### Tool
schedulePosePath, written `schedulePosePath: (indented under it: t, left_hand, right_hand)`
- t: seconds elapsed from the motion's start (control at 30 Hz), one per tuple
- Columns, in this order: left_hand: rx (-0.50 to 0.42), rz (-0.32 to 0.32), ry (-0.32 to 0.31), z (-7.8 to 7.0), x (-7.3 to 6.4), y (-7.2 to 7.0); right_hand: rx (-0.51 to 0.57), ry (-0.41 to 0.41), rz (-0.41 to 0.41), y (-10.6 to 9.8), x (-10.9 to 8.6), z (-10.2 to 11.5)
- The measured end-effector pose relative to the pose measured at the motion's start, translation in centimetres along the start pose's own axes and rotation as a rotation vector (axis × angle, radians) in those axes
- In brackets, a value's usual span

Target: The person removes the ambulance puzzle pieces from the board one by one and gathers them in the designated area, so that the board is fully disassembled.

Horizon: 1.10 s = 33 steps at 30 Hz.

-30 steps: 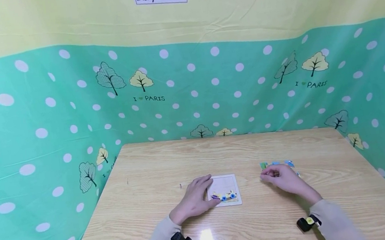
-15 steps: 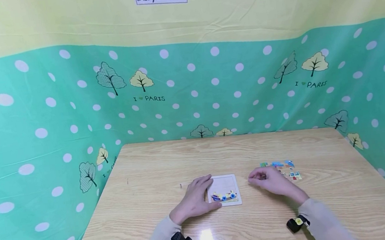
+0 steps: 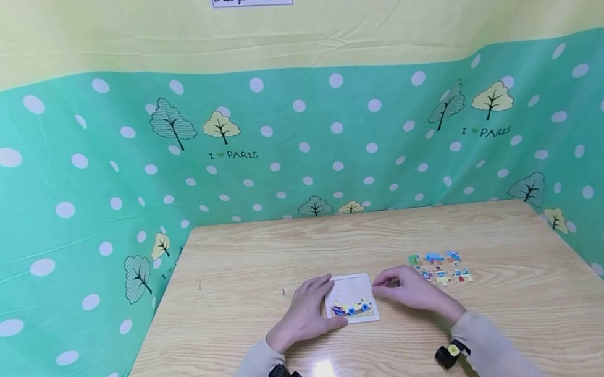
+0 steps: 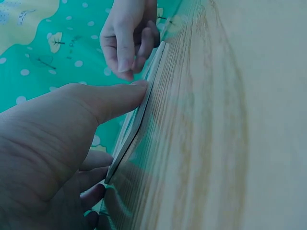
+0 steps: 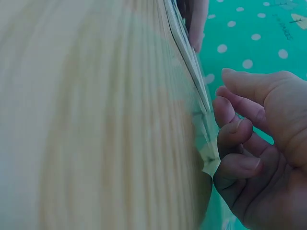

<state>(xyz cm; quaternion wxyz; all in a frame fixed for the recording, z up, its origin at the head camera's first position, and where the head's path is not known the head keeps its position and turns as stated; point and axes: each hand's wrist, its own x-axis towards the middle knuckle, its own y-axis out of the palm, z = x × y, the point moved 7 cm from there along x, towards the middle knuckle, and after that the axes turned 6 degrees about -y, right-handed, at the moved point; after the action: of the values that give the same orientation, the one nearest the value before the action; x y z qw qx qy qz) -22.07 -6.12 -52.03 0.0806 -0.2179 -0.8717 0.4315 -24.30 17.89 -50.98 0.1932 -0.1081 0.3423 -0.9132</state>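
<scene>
A square white-rimmed puzzle board [image 3: 354, 277] lies on the table, with a strip of yellow and blue vehicle picture along its near side. My left hand [image 3: 306, 309] holds the board at its left side, thumb on the near edge and fingers at the left. In the left wrist view, the left thumb [image 4: 122, 99] rests on the rim. My right hand [image 3: 411, 289] is just beside the board's right edge, its thumb and index fingertips close together. Whether a small piece sits between them cannot be seen; the right wrist view shows none at the right fingers [image 5: 235, 129].
Several loose puzzle pieces [image 3: 442, 281] lie in rows right of the board, beyond the right hand. A tiny dark object [image 3: 283, 291] lies left of the board. The wooden table [image 3: 242, 251] is bordered by a dotted green cloth [image 3: 340, 128] at the back and sides.
My right hand has moved left from over the loose puzzle pieces to the board's right edge, uncovering the pieces. The left hand and the board have stayed in place.
</scene>
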Motion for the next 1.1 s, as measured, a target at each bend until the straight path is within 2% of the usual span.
schedulePosePath:
  t: [0.33,0.63,0.9,1.1]
  left_hand:
    - [0.024,-0.015,0.009,0.0,0.0,0.0]
    - [0.025,-0.021,0.022,0.0,0.1,0.0]
    - [0.043,-0.014,0.011,-0.2,0.0,0.1]
    - [0.071,-0.028,0.019,-0.3,0.1,0.1]
  right_hand:
    - [0.045,-0.027,0.079,2.5,0.9,1.7]
    - [0.076,-0.087,0.122,4.4,1.8,3.7]
    - [0.02,-0.121,0.13,5.7,2.4,5.2]
    - [-0.039,-0.177,0.16,6.2,2.5,6.3]
